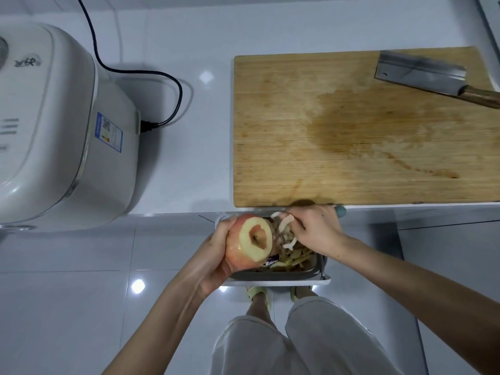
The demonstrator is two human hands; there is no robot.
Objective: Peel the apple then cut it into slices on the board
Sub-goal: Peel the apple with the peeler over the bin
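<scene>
My left hand [213, 262] grips a reddish apple [250, 240] over an open bin, below the counter edge. A ring of pale flesh shows around the apple's end where the skin is off; the rest is still red. My right hand [315, 230] holds a peeler with a teal handle tip [340, 211] just right of the apple; its blade is mostly hidden. A curl of peel [286, 226] hangs between hand and apple. The wooden cutting board [351, 131] lies on the counter above, with a damp stain at its middle. A cleaver [422, 73] rests on the board's far right corner.
A white bin [276, 280] with peelings inside stands on the floor under my hands. A white rice cooker [62, 125] sits at the counter's left, its black cord [173, 104] looping towards the board. My legs and sandalled feet are below the bin.
</scene>
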